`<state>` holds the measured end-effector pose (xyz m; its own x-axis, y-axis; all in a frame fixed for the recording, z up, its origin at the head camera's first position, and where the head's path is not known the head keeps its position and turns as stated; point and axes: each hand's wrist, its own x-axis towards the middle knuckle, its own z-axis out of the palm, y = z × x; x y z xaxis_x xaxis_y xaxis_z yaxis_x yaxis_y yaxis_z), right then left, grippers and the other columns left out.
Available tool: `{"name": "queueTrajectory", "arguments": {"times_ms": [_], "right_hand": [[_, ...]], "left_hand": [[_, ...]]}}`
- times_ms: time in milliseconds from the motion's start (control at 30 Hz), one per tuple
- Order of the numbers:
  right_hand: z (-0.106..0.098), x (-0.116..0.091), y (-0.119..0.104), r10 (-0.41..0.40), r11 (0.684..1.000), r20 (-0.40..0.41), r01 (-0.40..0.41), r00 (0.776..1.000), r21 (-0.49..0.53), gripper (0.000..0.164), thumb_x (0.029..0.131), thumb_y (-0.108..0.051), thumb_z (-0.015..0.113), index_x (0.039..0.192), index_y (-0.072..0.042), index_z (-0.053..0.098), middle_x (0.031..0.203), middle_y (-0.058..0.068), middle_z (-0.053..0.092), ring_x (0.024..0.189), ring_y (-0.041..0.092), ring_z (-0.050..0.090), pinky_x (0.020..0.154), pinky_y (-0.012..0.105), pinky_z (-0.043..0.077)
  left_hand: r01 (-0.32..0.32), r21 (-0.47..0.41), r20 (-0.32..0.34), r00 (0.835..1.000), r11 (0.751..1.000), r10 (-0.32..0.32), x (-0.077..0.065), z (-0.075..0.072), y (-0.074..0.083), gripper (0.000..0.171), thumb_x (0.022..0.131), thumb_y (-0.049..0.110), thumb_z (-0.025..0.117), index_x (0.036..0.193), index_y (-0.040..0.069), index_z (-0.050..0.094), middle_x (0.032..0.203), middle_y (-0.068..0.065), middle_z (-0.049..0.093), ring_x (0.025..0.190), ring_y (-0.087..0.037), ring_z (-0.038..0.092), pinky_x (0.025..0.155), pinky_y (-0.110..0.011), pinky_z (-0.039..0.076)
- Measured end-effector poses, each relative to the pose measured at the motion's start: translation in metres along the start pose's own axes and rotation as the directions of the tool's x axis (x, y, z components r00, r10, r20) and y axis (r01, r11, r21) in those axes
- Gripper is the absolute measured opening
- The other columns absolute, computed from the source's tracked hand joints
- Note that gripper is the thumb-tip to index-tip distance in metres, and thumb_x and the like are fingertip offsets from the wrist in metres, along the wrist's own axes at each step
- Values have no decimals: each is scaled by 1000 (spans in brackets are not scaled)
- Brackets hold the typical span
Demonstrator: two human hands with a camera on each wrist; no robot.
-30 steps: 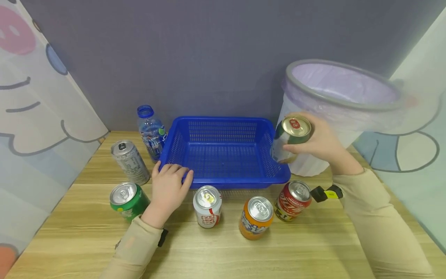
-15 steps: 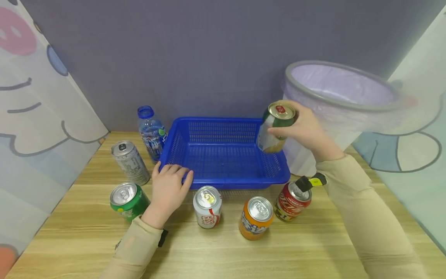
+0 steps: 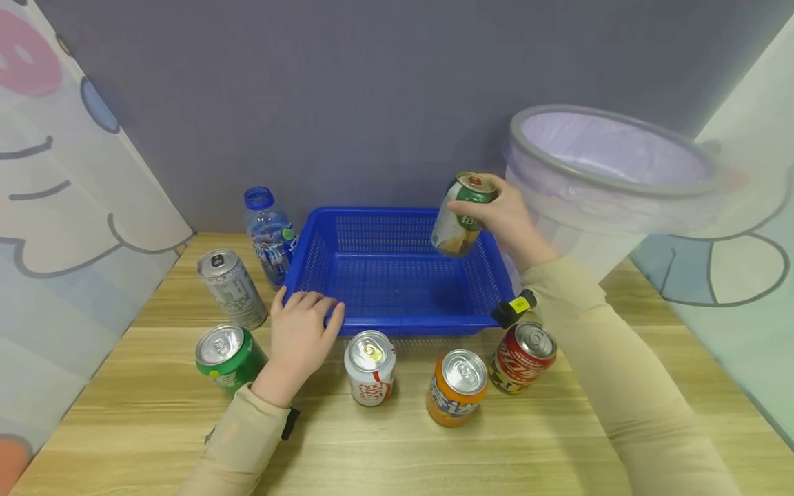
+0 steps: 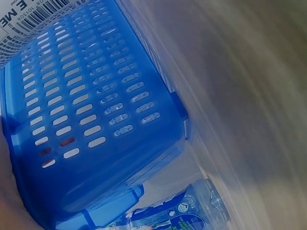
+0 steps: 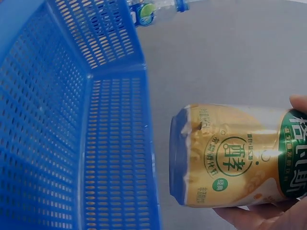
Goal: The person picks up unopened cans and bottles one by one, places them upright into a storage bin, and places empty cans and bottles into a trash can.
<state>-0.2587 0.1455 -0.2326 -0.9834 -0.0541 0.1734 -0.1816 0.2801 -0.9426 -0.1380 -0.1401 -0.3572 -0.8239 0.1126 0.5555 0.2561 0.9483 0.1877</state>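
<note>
My right hand (image 3: 505, 217) grips a green, white and gold drink can (image 3: 457, 219) near its top, over the right rear part of the blue plastic basket (image 3: 397, 321). The can tilts a little, and its gold lower end shows close to the basket wall in the right wrist view. Across the basket's front left corner rests my left hand (image 3: 304, 331), fingers lying over the rim. A green can (image 3: 238, 362) stands beside the left wrist. To the right of that hand is a white can (image 3: 371, 375) with red lettering. In the left wrist view the basket's slotted wall (image 4: 72, 96) fills much of the frame.
A grey patterned can (image 3: 234, 293) and a clear bottle with a blue neck (image 3: 269, 234) stand left of the basket. In front are an orange can (image 3: 453, 399) and a red can (image 3: 515, 362). A lined bin (image 3: 595, 179) stands behind the right arm, before a grey wall.
My right hand has carried the can leftward and up, from beside the bin to over the basket's right rear part. My left hand has stayed on the basket corner.
</note>
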Motion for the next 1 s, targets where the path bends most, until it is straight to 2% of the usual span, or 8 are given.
{"name": "queueTrajectory", "arguments": {"times_ms": [167,400,533,800,1000], "right_hand": [[8,10,6,57,997,-27,-59,998,-53,65,79,-22,76,135,-8,47,112,8,58,91,15,57,76,25,50],[15,18,17,166,983,-48,-169,985,-72,73,79,-26,75,140,-7,40,125,15,53,104,24,54,89,36,48],[17,21,24,175,982,-50,-178,983,-63,73,79,-24,75,140,-5,39,128,17,52,109,27,53,93,39,47],[22,24,36,193,979,-47,-196,980,-54,73,77,-19,77,137,-1,40,130,18,50,112,28,53,95,39,47],[23,23,39,207,970,-30,-210,978,-121,78,74,-20,80,137,-1,40,129,17,51,112,28,52,96,40,47]], "left_hand": [[-9,-2,-17,1000,1000,9,1,0,0,34,93,33,52,92,6,73,94,-11,71,98,-33,62,105,-60,27],[-7,-6,-14,1000,1000,6,1,-1,0,34,93,33,52,92,6,73,94,-11,71,98,-33,61,106,-60,26],[-7,-11,-13,1000,1000,7,1,-1,0,34,93,33,52,92,6,73,94,-12,71,98,-34,61,106,-60,25],[-5,-11,-11,1000,1000,5,1,-1,0,34,93,33,52,92,7,74,95,-11,71,98,-33,61,106,-60,26],[-3,-8,-11,1000,1000,3,1,-1,0,34,93,33,52,92,7,74,94,-11,72,97,-33,62,105,-60,27]]}}
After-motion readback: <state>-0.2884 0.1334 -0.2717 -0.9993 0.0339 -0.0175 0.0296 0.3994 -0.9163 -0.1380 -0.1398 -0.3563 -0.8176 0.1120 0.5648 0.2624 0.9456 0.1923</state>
